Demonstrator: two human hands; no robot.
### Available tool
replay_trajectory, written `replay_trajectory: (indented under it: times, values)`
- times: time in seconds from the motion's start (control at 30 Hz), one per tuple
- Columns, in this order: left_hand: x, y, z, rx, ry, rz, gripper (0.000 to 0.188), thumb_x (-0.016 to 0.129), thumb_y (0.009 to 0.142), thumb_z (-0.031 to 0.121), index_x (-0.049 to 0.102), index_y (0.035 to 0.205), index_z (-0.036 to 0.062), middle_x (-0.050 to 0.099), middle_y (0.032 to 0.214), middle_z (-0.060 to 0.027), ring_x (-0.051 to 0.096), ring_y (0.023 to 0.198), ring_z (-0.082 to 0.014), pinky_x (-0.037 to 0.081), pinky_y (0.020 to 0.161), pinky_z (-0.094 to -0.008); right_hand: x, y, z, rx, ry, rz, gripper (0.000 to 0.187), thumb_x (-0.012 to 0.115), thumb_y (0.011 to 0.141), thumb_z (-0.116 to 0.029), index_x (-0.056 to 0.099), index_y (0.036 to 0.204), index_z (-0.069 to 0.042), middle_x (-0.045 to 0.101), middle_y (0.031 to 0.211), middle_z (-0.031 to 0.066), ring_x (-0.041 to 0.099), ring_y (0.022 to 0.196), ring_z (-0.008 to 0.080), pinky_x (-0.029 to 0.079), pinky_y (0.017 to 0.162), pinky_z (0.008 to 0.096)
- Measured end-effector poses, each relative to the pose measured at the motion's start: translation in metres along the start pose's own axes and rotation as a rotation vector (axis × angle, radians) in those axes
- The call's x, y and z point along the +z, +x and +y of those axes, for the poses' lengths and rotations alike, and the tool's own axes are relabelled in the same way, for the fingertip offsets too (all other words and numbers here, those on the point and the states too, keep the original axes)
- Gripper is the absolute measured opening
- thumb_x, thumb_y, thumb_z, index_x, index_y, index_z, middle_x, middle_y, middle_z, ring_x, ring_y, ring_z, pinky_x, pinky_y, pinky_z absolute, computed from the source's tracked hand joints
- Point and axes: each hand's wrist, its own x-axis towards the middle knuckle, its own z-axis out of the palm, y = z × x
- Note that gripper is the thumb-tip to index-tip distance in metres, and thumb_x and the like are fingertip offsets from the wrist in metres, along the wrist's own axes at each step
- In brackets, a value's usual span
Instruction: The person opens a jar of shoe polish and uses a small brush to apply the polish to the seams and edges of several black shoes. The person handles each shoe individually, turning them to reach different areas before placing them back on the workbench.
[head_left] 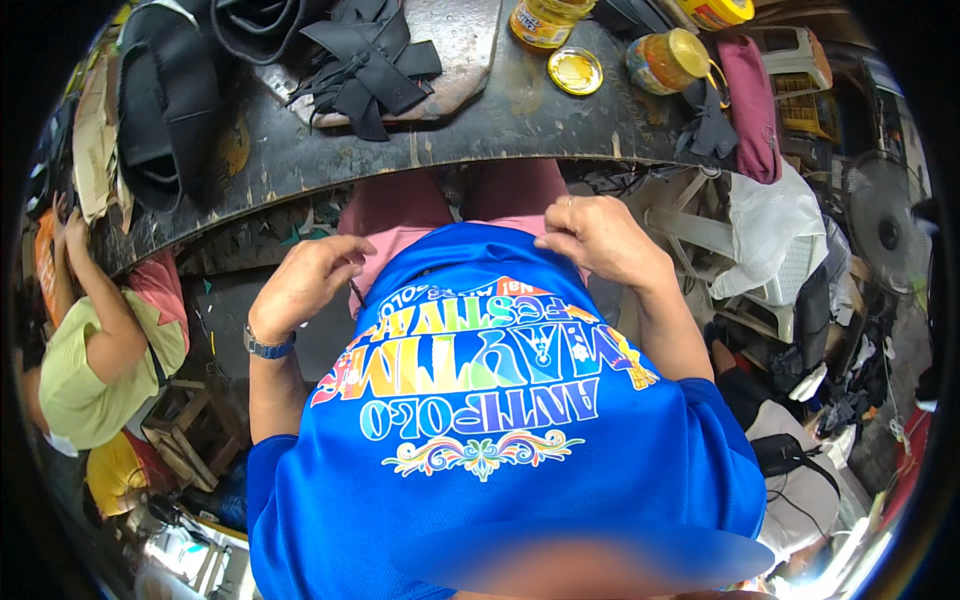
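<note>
My left hand (pixel 305 283), with a dark watch (pixel 268 347) on its wrist, is beside the left edge of my blue shirt (pixel 490 380), fingers curled in. A thin dark thing (pixel 356 291) shows under its fingertips; I cannot make out what it is. At the right of the shirt's hem is my right hand (pixel 597 236), its fingers bent together with a ring on one. Whether they pinch the cloth is hidden. Both hands are over my pink-clad lap (pixel 400 205), short of the black worktable (pixel 420 153).
Black strap pieces (pixel 370 65) lie on a worn slab (pixel 455 95). To the right are a jar (pixel 545 22), a yellow lid (pixel 575 71), a lidded jar (pixel 668 62) and a maroon cloth (pixel 750 110). A co-worker (pixel 110 350) sits at left; a fan (pixel 885 230) stands right.
</note>
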Motion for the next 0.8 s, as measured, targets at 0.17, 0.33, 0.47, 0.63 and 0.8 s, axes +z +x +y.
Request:
replay_trajectory:
  times: [0.17,0.33,0.47,0.63,0.8]
  values:
    - [-0.002,-0.005,0.017,0.104,-0.015,0.217,0.035,0.067,0.091,-0.001,0.065,0.125,0.0025,0.071,0.105,-0.0115,0.070,0.094,-0.0185,0.056,0.084,-0.0321,0.015,0.009,-0.005,-0.158,-0.021,0.356,0.013,0.069,0.091,-0.014,0.070,0.100,-0.004,0.068,0.090,0.0147,0.067,0.084,0.0346,0.053,0.072,0.0408]
    - [0.001,0.016,0.041,0.474,0.117,0.348,0.030,0.070,0.090,0.004,0.068,0.120,0.0027,0.071,0.106,-0.0114,0.069,0.094,-0.0212,0.054,0.083,-0.0321,0.023,0.013,-0.015,-0.202,0.045,0.563,0.013,0.073,0.088,-0.012,0.072,0.097,-0.002,0.070,0.088,0.0142,0.070,0.081,0.0302,0.055,0.072,0.0376]
    - [0.000,0.041,0.063,0.570,0.099,0.380,0.025,0.072,0.090,0.008,0.069,0.114,0.0022,0.070,0.106,-0.0130,0.069,0.094,-0.0258,0.054,0.084,-0.0347,0.011,0.008,-0.013,-0.016,0.043,0.643,0.019,0.076,0.087,-0.021,0.070,0.083,-0.003,0.066,0.079,0.0126,0.065,0.069,0.0310,0.050,0.064,0.0388]
    - [-0.017,0.091,0.082,0.667,0.041,0.509,0.026,0.071,0.093,0.010,0.071,0.117,0.0009,0.070,0.107,-0.0115,0.070,0.095,-0.0184,0.055,0.087,-0.0298,-0.009,0.025,0.015,-0.012,0.061,0.844,0.017,0.075,0.088,-0.020,0.074,0.088,-0.003,0.066,0.079,0.0123,0.065,0.070,0.0277,0.049,0.064,0.0378]
    - [-0.016,0.140,0.097,0.655,0.103,0.569,0.024,0.071,0.092,0.010,0.071,0.115,0.0007,0.071,0.105,-0.0133,0.071,0.090,-0.0219,0.056,0.083,-0.0316,-0.014,0.057,0.029,0.034,0.020,0.941,0.016,0.075,0.084,-0.017,0.074,0.094,-0.004,0.067,0.088,0.0133,0.067,0.078,0.0304,0.052,0.069,0.0393]
